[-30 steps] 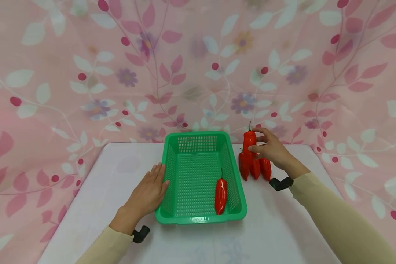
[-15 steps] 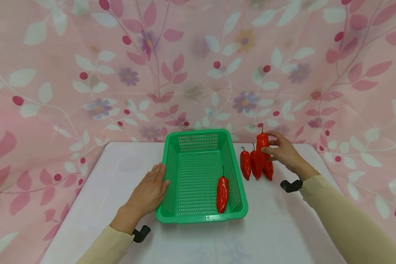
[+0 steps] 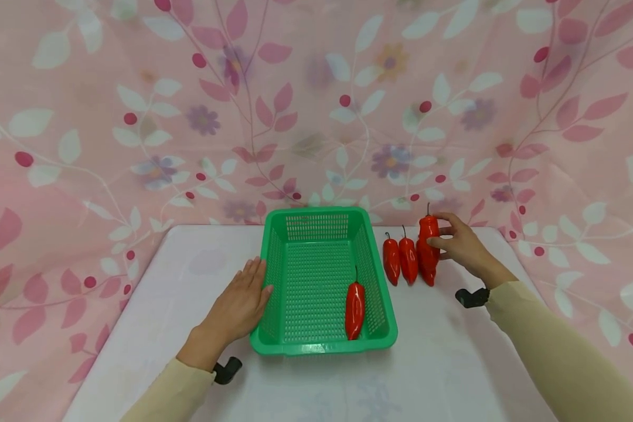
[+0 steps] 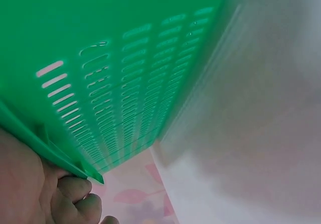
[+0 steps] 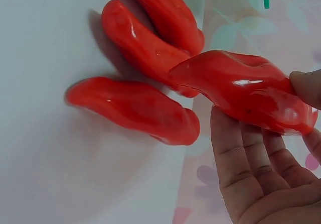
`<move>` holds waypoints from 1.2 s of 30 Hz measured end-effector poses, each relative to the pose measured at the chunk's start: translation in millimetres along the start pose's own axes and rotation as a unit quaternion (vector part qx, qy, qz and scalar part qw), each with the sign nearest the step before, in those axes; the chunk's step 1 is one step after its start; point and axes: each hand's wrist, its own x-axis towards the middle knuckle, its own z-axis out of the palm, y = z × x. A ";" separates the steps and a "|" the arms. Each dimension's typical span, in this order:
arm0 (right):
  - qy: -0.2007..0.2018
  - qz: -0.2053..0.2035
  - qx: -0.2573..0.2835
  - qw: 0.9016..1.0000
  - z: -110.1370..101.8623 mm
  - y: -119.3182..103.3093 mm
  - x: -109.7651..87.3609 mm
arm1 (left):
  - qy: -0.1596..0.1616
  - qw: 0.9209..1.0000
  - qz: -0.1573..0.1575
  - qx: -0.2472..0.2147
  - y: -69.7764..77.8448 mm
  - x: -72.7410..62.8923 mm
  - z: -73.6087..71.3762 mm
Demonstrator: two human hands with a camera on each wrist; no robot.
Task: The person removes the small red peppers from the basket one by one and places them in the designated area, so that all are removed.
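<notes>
My right hand (image 3: 461, 246) pinches a red chili pepper (image 3: 429, 225) between thumb and fingers, stem up, right of the basket. In the right wrist view the held pepper (image 5: 241, 86) hangs over the ends of the peppers lying on the table. Three more red peppers lie there in a row: the left one (image 3: 391, 261), the middle one (image 3: 408, 261), and the right one (image 3: 427, 274), partly hidden by the held pepper. My left hand (image 3: 237, 302) rests with straight fingers on the left rim of the green basket (image 3: 316, 348); another red pepper (image 3: 354, 310) lies inside it.
The basket's slotted side wall (image 4: 125, 83) fills much of the left wrist view. A white-covered table (image 3: 200, 258) bears everything. Behind it hangs a pink floral cloth (image 3: 306, 117), close to the table's back edge.
My right hand has moved to the right with the held pepper, from above the left and middle lying peppers to above the right one. The left hand stays on the basket rim.
</notes>
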 end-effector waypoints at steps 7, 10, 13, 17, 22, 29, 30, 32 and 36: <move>0.002 0.012 -0.011 1.000 -4.1 6.5 0.9 | 0.001 1.000 -0.006 0.006 1.1 1.9 -0.3; 0.002 0.015 -0.014 1.000 -6.5 11.3 0.7 | -0.001 1.000 -0.010 0.001 2.1 1.6 -0.3; 0.001 0.020 -0.016 1.000 -8.6 14.7 -1.0 | -0.003 1.000 -0.011 -0.002 3.0 1.3 -0.2; 0.005 0.026 -0.027 0.999 -11.3 19.1 -2.3 | 0.000 1.000 -0.009 -0.005 4.1 0.7 -0.8; 0.010 0.033 -0.041 0.999 -15.4 27.2 -4.3 | 0.004 1.000 -0.007 -0.009 5.8 0.4 -2.2; 0.010 0.054 -0.054 0.997 -19.5 39.3 -4.6 | 0.007 1.000 -0.009 -0.011 5.9 1.5 -2.2; 0.008 0.058 -0.055 0.997 -20.1 41.1 -4.7 | 0.008 1.000 -0.008 -0.012 5.9 1.3 -2.3; 0.004 0.068 -0.055 0.996 -21.0 44.7 -5.2 | 0.008 1.000 -0.008 -0.011 5.2 0.9 -2.0; -0.004 0.086 -0.048 0.995 -21.7 55.0 -5.9 | 0.006 1.000 -0.010 -0.011 3.9 -0.3 -1.1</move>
